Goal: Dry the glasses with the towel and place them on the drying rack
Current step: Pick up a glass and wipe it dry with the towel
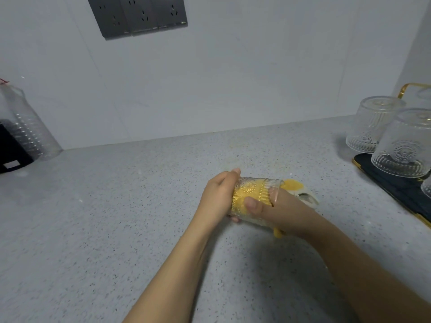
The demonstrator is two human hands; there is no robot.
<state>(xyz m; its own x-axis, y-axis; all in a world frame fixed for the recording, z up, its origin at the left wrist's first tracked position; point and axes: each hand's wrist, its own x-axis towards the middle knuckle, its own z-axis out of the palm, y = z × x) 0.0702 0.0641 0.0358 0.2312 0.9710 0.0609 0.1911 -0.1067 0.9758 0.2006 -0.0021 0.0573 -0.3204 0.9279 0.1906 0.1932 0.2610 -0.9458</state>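
An embossed clear glass [253, 191] lies on its side above the counter, held between both hands. My left hand [218, 195] grips its base end. My right hand [277, 209] has its fingers pushed into the mouth with the yellow and white towel [292, 185], and its thumb presses the glass's outer wall. Yellow cloth shows through the glass. At the far right the drying rack [394, 186], a dark mat with a gold rim, carries upturned glasses [373, 124] [404, 142].
The speckled grey counter [116, 217] stretches left and toward me. A clear plastic bottle [25, 122] and a black object [11, 150] stand at the far left by the wall. Grey wall sockets [137, 16] sit high up. A gold handle [410, 88] rises behind the rack.
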